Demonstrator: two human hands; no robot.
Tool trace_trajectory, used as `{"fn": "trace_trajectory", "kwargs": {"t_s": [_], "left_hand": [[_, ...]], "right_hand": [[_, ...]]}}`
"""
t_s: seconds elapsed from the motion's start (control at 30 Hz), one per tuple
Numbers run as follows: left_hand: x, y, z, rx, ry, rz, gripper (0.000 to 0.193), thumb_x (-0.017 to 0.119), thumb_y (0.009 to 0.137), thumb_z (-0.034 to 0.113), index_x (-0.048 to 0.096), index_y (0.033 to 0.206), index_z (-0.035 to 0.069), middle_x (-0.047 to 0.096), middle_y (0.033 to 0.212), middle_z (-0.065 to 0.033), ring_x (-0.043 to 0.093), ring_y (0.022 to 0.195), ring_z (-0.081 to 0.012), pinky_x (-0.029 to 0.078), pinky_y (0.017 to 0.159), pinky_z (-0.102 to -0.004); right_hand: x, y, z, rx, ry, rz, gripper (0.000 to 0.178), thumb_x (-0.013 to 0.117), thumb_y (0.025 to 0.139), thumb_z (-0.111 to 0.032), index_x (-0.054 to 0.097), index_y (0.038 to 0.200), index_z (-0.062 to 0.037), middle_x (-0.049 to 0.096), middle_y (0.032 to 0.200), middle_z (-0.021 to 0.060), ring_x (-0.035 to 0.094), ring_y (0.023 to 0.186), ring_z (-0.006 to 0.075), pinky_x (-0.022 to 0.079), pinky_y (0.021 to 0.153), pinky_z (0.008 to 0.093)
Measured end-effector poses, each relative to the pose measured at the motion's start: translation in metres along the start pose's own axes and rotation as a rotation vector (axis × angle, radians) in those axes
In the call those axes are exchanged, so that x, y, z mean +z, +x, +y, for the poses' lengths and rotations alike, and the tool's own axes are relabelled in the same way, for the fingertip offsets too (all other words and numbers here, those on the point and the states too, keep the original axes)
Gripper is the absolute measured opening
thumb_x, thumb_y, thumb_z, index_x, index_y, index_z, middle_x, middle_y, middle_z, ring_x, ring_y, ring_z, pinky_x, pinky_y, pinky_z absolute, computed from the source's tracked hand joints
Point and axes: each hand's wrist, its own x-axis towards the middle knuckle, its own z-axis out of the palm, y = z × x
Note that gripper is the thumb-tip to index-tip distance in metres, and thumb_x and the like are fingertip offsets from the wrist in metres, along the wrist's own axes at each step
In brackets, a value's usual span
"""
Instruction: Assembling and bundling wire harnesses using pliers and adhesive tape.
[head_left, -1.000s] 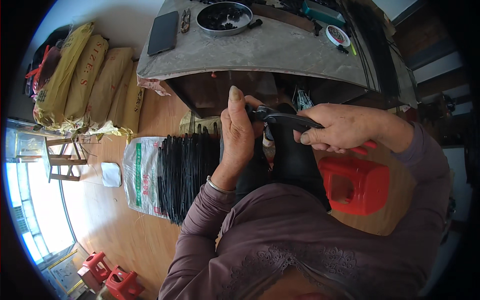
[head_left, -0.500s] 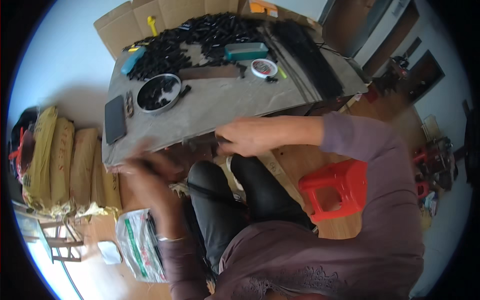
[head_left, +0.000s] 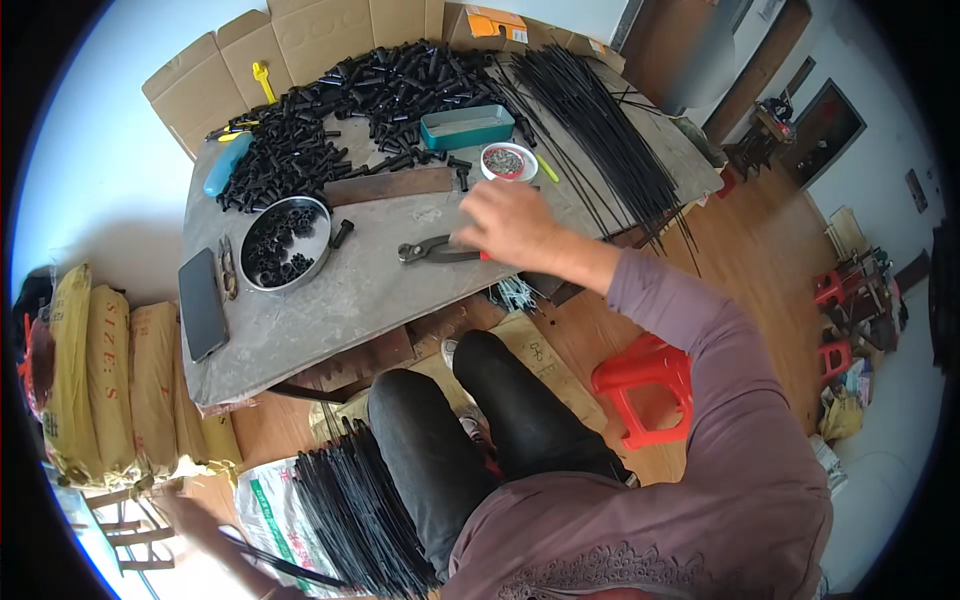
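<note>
Curved metal pincers (head_left: pixel 430 251), slender black rods (head_left: pixel 362 505)

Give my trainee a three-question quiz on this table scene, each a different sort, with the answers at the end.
1. Which hand is nearer the pliers on the grey table?
2. What does the round metal pan hold? A) water B) small black pieces C) yellow ties
3. True or false: the nearest red stool stands to the right of the dark trousers.

Key: 1. The right hand. 2. B. 3. True.
</note>
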Motion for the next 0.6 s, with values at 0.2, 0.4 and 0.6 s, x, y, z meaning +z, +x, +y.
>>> {"fn": "trace_trajectory", "kwargs": {"t_s": [0.2, 0.4, 0.6], "left_hand": [[0.195, -0.159, -0.015, 0.001, -0.206, -0.44, 0.046, 0.045, 0.098, 0.033, 0.045, 0.129, 0.0, 0.056, 0.113, -0.0266, 0.056, 0.1, -0.0441, 0.045, 0.087, -0.0475], [0.228, -0.208, 0.02, -0.158, 0.116, -0.613, 0.069, 0.057, 0.088, 0.049, 0.04, 0.139, 0.005, 0.052, 0.121, -0.0251, 0.05, 0.112, -0.0421, 0.041, 0.095, -0.0451], [0.246, -0.192, 0.03, 0.011, -0.094, -0.525, 0.057, 0.062, 0.086, 0.04, 0.053, 0.127, 0.002, 0.057, 0.115, -0.0235, 0.053, 0.109, -0.0403, 0.042, 0.093, -0.0457]], "right_hand": [[-0.029, -0.001, 0.135, 0.692, -0.214, -0.027, 0.027, 0.064, 0.082, -0.031, 0.066, 0.094, -0.0072, 0.064, 0.1, 0.0155, 0.061, 0.097, 0.0347, 0.049, 0.081, 0.0462], [-0.004, -0.001, 0.189, 0.941, -0.216, -0.36, 0.028, 0.066, 0.078, -0.027, 0.071, 0.096, -0.0046, 0.067, 0.102, 0.0196, 0.064, 0.1, 0.0356, 0.05, 0.084, 0.0432], [-0.005, 0.014, 0.226, 0.841, -0.524, -0.351, 0.026, 0.058, 0.082, -0.016, 0.069, 0.102, -0.004, 0.065, 0.11, 0.0191, 0.063, 0.103, 0.0341, 0.049, 0.084, 0.0437]]}}
